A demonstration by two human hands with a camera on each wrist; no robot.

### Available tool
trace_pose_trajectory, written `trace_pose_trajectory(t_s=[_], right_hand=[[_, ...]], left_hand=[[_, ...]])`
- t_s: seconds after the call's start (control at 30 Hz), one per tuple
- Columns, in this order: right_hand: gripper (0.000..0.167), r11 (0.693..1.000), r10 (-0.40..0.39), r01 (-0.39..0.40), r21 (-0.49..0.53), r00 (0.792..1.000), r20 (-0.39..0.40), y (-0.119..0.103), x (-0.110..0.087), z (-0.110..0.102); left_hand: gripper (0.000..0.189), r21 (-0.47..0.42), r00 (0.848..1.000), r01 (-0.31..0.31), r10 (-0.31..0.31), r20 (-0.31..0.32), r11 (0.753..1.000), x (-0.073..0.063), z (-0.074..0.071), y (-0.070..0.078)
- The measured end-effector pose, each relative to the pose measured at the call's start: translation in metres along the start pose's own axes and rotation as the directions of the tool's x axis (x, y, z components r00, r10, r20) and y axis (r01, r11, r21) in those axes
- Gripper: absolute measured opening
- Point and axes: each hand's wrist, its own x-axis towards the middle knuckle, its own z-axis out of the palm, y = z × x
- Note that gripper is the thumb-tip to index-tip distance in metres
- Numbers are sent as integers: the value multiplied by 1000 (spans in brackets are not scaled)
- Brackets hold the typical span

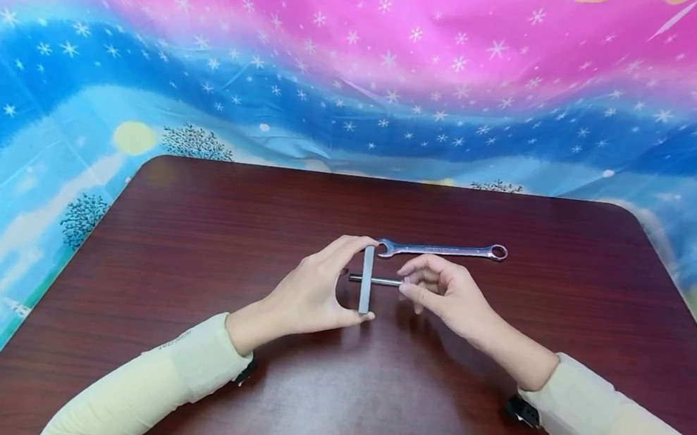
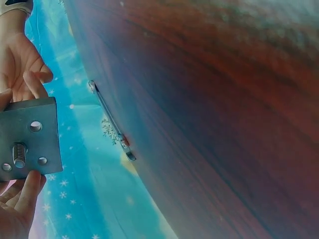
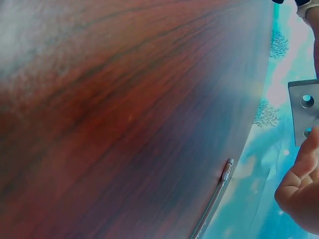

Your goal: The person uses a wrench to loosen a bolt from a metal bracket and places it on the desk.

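My left hand [image 1: 310, 290] holds a square grey metal plate [image 1: 365, 297] on edge above the table, its thumb at the near edge and fingers at the far edge. A bolt [image 1: 385, 281] runs through the plate, sticking out on both sides. The right hand [image 1: 450, 295] pinches the bolt's right end between thumb and fingers, which hide that end. In the left wrist view the threaded bolt tip [image 2: 19, 155] pokes out of one hole, with several open holes around it. Part of the holed plate [image 3: 300, 94] shows in the right wrist view, beyond the right fingers.
A combination wrench [image 1: 447, 250] lies on the dark red wooden table [image 1: 227, 219] just behind the hands, its open end near the left fingertips. A snowflake-patterned cloth [image 1: 340, 53] in pink and blue hangs behind the table's far edge.
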Motion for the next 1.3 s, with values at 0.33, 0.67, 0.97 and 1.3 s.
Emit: trace_pose_trajectory(t_s=[0.33,0.67,0.97,1.3], right_hand=[[21,998,61,-62,12,996,62,1,0,-1],[23,999,52,-52,-14,999,14,2,2,-1],[24,997,80,-80,-10,997,12,3,3,-3],[23,996,90,-90,0,996,11,3,5,-3]], left_hand=[[91,6,1000,6,-6,8,1000,-1,2,0],[90,2,1000,20,-20,15,1000,-1,3,-1],[91,0,1000,19,-19,14,1000,-1,3,-3],[91,10,999,22,-22,24,1000,-1,3,-4]])
